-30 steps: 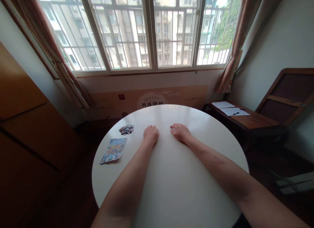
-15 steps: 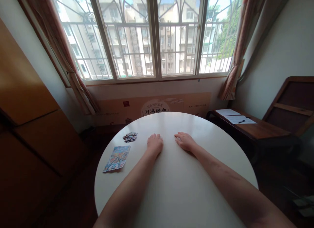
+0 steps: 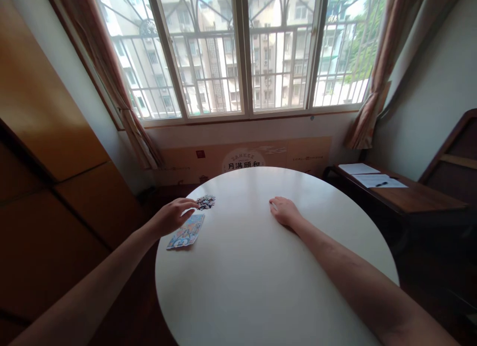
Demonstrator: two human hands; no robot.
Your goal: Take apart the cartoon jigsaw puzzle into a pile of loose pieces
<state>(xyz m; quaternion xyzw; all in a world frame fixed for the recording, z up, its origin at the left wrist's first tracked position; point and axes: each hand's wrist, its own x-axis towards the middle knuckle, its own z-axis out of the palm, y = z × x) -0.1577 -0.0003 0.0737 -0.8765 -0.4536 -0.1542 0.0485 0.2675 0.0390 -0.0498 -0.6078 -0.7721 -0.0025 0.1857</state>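
My left hand (image 3: 178,216) reaches over the left side of the white round table (image 3: 261,281). Its fingers stretch toward a small heap of jigsaw pieces (image 3: 207,202), with the thumb held apart below them. The fingertips are at the heap's left edge; whether they touch it I cannot tell. Below that hand lies a colourful printed packet (image 3: 187,232), partly covered by the hand. My right hand (image 3: 284,212) rests palm down on the far middle of the tabletop, fingers loosely laid, with nothing visible in it.
Behind the table a long printed cardboard panel (image 3: 179,159) stands beneath the barred window (image 3: 208,62). To the right, a wooden bench (image 3: 428,199) bears paper sheets (image 3: 378,180) and a dark pen (image 3: 382,184). A wooden cabinet (image 3: 82,187) stands at the left.
My left hand has moved left from the table's middle to the heap of pieces, over the packet. My right hand stays resting on the table. The view has shifted slightly left.
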